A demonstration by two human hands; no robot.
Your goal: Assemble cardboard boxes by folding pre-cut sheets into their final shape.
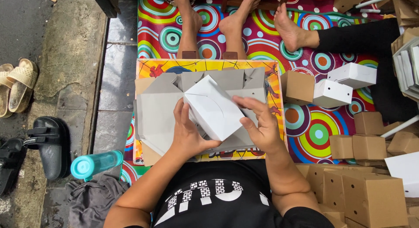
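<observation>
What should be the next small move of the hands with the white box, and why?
Probably press the top flap flat with the right hand while the left hand steadies the white box. The box already stands folded above the stack of flat grey blanks, both hands are on it, and its curved top flap looks not fully seated. Finished boxes lie to the right.

A white folded box [214, 110] sits at centre, held between the left hand [188, 134] and the right hand [260, 123]. Beneath it lie flat grey box blanks [155, 110], unfolded, on a small colourful tabletop [205, 64]. To the right, on the patterned mat [314, 132], stand two closed white boxes [340, 84] and one brown box [297, 87]. A pile of brown cardboard boxes [366, 184] fills the lower right corner.
</observation>
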